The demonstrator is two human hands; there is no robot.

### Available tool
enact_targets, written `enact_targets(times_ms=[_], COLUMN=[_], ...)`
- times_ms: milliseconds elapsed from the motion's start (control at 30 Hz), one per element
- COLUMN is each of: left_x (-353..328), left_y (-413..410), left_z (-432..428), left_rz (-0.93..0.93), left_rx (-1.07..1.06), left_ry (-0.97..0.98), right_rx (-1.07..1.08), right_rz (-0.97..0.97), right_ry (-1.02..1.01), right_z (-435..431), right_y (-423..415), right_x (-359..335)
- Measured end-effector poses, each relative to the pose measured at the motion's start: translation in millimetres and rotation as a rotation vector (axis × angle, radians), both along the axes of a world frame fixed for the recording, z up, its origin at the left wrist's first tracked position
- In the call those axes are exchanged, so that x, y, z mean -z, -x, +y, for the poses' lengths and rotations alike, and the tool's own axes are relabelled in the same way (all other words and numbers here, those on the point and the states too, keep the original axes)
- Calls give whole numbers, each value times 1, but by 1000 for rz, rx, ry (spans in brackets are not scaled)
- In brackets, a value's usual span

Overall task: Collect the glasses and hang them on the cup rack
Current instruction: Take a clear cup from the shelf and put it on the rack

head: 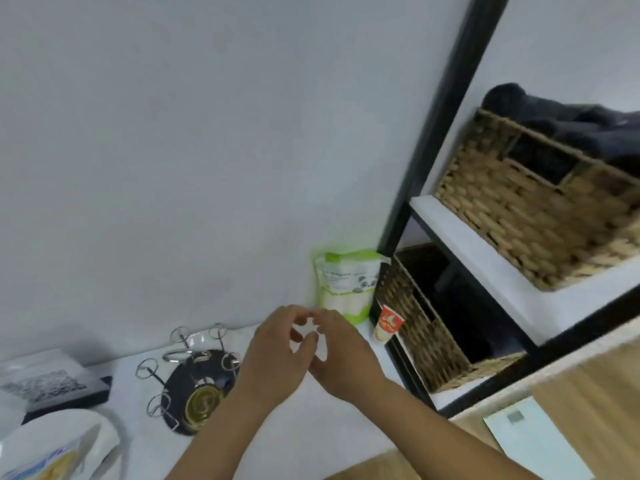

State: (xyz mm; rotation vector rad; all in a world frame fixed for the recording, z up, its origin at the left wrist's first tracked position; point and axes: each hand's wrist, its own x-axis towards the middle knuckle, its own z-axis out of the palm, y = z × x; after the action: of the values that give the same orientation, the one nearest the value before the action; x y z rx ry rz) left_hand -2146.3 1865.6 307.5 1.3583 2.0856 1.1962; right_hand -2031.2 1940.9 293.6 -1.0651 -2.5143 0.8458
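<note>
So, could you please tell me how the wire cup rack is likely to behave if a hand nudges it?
The cup rack would probably slide rather than tip: its dark round base looks wide and flat on the smooth white counter. Its thin wire prongs likely flex slightly. It seems light, so steadying it may help.

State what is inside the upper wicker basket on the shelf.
A dark grey cloth is heaped inside the upper basket, rising above its rim. The woven walls hide whatever lies beneath the cloth, so nothing more can be told.
</note>
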Motion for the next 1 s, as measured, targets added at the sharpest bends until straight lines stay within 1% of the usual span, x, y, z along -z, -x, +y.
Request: enact_targets(times_ms=[100, 167, 267, 400, 500, 633, 733, 900, 1000], left_x=[-31, -48, -57, -59, -65, -75, -79, -78, -70], left_y=[-63, -110, -186, -280, -342, -394, -425, -480, -524], left_z=[22, 31, 39, 49, 61, 85, 117, 194, 251], left_rz=[29, 46, 55, 40, 54, 63, 49, -73, -188], left_rx=[81, 129, 180, 283, 371, 460, 506, 541, 525], left_ry=[-137, -227, -286, -340, -353, -340, -307, -285, -296], right_rx=[71, 102, 160, 329, 444, 563, 639, 751, 805], right_rz=[149, 212, 255, 293, 312, 346, 410, 435, 408], right_ry=[-33, -65, -101, -139, -164, -182, -200, -235, -211], right_z=[15, 21, 23, 28, 37, 61, 83, 123, 149], right_y=[-61, -109, -189, -296, -372, -444, -485, -541, -578], right_x=[-34, -52, -69, -78, -86, -99, -102, -93, -88])
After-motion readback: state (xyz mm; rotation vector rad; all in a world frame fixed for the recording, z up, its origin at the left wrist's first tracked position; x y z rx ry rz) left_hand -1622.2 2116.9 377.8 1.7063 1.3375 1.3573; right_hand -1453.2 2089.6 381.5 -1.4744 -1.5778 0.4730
